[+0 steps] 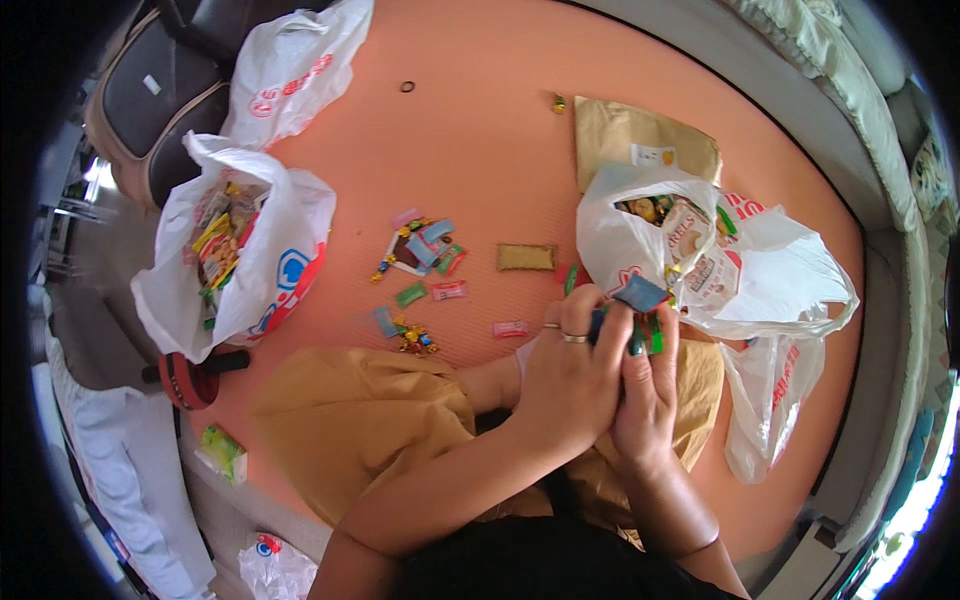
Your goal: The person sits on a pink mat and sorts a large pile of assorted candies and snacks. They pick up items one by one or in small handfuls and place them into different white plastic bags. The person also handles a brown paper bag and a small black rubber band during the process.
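Both my hands meet right of centre, above my lap. My left hand (574, 375), with a ring on it, and my right hand (646, 397) close around several small wrapped candies; a blue packet (640, 293) and a green wrapper (657, 332) stick out between the fingers. Just beyond them stands an open white plastic bag (611, 217) filled with wrapped snacks. On the orange mat lie a gold packet (526, 257), a pink candy (511, 328), a red candy (449, 290), a green candy (411, 295) and a small pile of mixed candies (429, 244). Gold-wrapped candies (415, 337) lie near my leg.
At left stands another open white bag (300, 217) of snacks, beside a red-and-black wheel (189, 381). A brown paper bag (645, 135) lies at the upper right. A green tissue pack (222, 453) is at the lower left, a black ring (407, 87) at the top. A sofa (889, 300) borders the right.
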